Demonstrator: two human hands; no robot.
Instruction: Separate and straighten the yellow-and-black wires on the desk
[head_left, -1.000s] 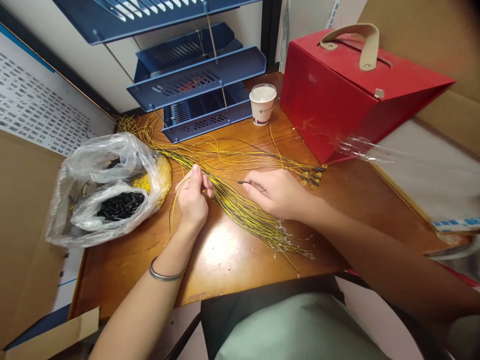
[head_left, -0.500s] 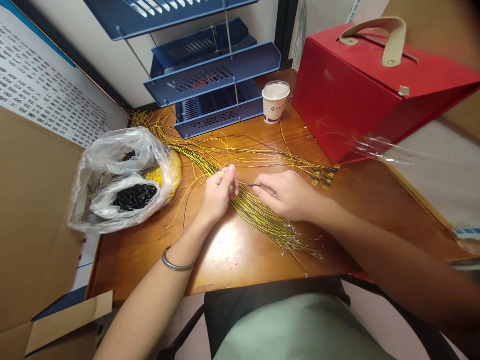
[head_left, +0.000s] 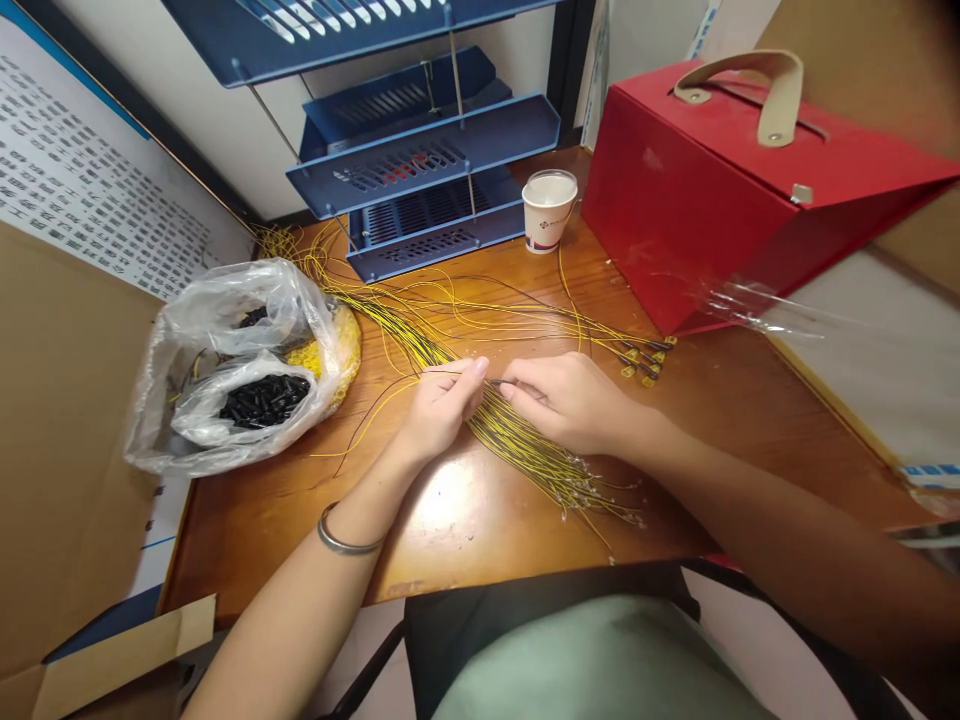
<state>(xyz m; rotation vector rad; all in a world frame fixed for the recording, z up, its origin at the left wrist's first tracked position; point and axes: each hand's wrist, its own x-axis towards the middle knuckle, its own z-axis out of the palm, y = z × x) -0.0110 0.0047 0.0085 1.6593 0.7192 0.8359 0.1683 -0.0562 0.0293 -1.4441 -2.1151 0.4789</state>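
Note:
A long bundle of thin yellow and black wires (head_left: 525,440) lies diagonally across the wooden desk (head_left: 465,520). My left hand (head_left: 442,405) is closed in a pinch on a thin wire end just above the bundle. My right hand (head_left: 574,400) is closed too, pinching a small black sleeve piece whose tip points at my left fingertips. The two hands' fingertips nearly touch. A few wires with small yellow connectors (head_left: 637,360) lie to the right of my right hand.
A clear plastic bag (head_left: 240,370) with small black parts and yellow parts sits at the left. Blue stacked trays (head_left: 427,170) stand at the back, a paper cup (head_left: 549,210) beside them. A red handled box (head_left: 735,180) fills the right. Cardboard stands at the left.
My left hand moved right toward my right hand, drawing its wire along, until the fingertips nearly meet. My right hand stayed over the bundle.

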